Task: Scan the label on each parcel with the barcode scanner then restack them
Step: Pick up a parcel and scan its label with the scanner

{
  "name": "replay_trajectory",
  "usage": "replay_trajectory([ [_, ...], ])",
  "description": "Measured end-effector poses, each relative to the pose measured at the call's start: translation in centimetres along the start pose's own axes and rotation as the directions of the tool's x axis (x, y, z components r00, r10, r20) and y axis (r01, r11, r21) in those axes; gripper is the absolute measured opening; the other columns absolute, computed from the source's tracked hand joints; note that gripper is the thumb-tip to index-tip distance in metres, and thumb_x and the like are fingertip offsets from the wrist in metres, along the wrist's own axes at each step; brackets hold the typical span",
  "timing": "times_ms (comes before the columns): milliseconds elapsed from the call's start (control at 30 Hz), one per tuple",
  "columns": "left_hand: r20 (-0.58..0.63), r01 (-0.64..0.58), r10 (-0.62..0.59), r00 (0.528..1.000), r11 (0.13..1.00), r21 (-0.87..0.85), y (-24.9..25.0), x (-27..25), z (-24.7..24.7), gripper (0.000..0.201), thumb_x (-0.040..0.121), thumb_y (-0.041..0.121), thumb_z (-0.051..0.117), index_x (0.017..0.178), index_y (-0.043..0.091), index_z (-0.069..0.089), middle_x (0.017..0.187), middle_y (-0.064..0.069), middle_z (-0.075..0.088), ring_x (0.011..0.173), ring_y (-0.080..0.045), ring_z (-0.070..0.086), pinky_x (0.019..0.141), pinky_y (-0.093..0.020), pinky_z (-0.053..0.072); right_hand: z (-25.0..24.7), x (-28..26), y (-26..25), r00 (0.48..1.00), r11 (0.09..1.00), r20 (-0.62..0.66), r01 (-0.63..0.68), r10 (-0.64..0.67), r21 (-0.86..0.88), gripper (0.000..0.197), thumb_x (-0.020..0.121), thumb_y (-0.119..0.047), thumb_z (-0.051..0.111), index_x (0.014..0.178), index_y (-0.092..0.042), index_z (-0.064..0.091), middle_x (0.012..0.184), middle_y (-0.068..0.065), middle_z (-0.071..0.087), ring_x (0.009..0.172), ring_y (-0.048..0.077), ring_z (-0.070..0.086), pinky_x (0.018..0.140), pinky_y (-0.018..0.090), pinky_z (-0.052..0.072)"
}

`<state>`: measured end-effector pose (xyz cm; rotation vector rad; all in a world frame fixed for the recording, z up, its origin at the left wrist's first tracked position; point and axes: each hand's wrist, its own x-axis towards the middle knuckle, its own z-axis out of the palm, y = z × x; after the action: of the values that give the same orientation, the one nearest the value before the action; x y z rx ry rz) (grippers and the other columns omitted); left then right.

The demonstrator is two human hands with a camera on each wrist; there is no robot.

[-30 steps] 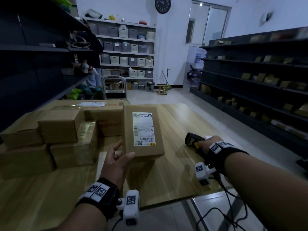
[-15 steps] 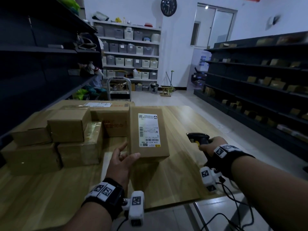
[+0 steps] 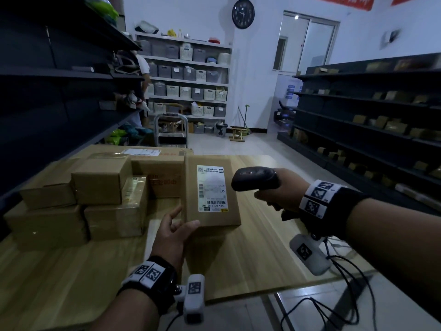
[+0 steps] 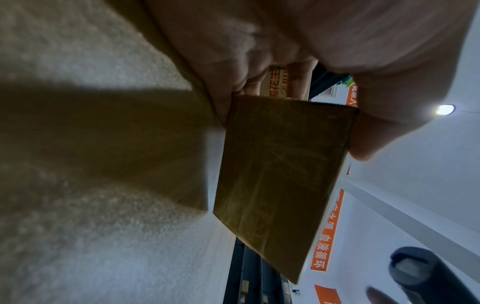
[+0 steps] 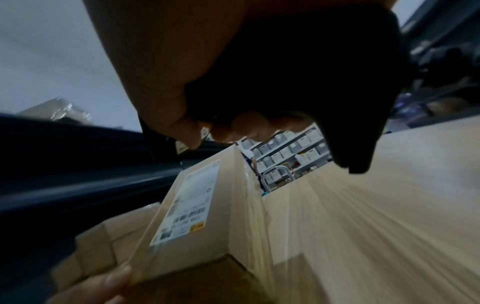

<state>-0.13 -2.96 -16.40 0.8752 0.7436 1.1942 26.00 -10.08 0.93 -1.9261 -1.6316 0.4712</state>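
Left hand (image 3: 175, 231): I grip parcel (image 3: 212, 192) by its near end, above table (image 3: 262, 254), long axis running away from me, label (image 3: 212, 188) face up. Right hand (image 3: 281, 189): I hold scanner (image 3: 255, 179), nose pointing left at label. Stacked boxes (image 3: 100, 194) lie left

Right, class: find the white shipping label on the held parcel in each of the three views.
Head: white label at centre, on the parcel's upper face.
Left wrist: not in it; only the parcel's plain underside shows.
Right wrist: label left of centre, lower half.
Shared landmark: the held parcel.
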Motion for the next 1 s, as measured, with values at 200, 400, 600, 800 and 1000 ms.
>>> replay_trajectory([
  [200, 0.005, 0.005, -0.005, 1.000, 1.000, -0.009, -0.4, 0.7, -0.3, 0.095, 0.074, 0.017, 0.097, 0.157, 0.027, 0.051, 0.120, -0.014, 0.084, 0.116, -0.040, 0.079, 0.107, -0.066, 0.058, 0.0, -0.5, -2.2, 1.000, 0.987, 0.027, 0.002, 0.002, -0.160, 0.015, 0.090, -0.025, 0.079, 0.081, -0.024, 0.068, 0.061, 0.004, 0.065, 0.053, 0.023, 0.060, 0.047, 0.034, 0.055],
  [400, 0.006, -0.008, 0.008, 1.000, 1.000, 0.020, -0.5, 0.8, -0.4, 0.083, 0.084, 0.012, 0.088, 0.157, 0.027, 0.050, 0.114, -0.010, 0.085, 0.116, -0.039, 0.079, 0.108, -0.066, 0.058, 0.1, -0.8, -2.9, 0.999, 0.982, 0.048, -0.014, 0.024, -0.190, 0.012, 0.092, -0.027, 0.079, 0.088, -0.017, 0.071, 0.062, 0.003, 0.064, 0.055, 0.023, 0.060, 0.050, 0.034, 0.055],
  [600, -0.011, 0.000, 0.001, 1.000, 0.999, 0.044, -0.7, 0.8, -0.8, 0.074, 0.086, 0.014, 0.089, 0.150, 0.033, 0.058, 0.124, -0.014, 0.082, 0.112, -0.038, 0.080, 0.104, -0.065, 0.061, 0.2, -0.7, -3.0, 0.998, 0.978, 0.052, -0.023, 0.035, -0.207, 0.012, 0.091, -0.026, 0.080, 0.086, -0.020, 0.071, 0.057, -0.003, 0.064, 0.048, 0.016, 0.059, 0.045, 0.028, 0.055],
  [800, -0.007, 0.006, -0.006, 1.000, 0.999, 0.050, -0.6, 0.8, -0.7, 0.083, 0.083, 0.016, 0.089, 0.156, 0.032, 0.053, 0.127, -0.014, 0.078, 0.118, -0.040, 0.076, 0.107, -0.067, 0.058, 0.1, -0.8, -3.2, 0.997, 0.982, 0.070, -0.019, 0.033, -0.190, 0.010, 0.091, -0.024, 0.080, 0.098, -0.020, 0.073, 0.068, 0.001, 0.069, 0.056, 0.018, 0.063, 0.051, 0.032, 0.058],
  [1000, -0.008, -0.004, 0.005, 1.000, 0.999, 0.054, -0.7, 0.9, -0.7, 0.080, 0.085, 0.014, 0.088, 0.156, 0.029, 0.054, 0.119, -0.012, 0.083, 0.115, -0.039, 0.078, 0.106, -0.066, 0.059, 0.1, -0.9, -3.0, 0.997, 0.984, 0.060, -0.034, 0.045, -0.175, 0.013, 0.090, -0.029, 0.082, 0.095, -0.020, 0.075, 0.072, 0.006, 0.071, 0.059, 0.022, 0.064, 0.056, 0.036, 0.060],
])
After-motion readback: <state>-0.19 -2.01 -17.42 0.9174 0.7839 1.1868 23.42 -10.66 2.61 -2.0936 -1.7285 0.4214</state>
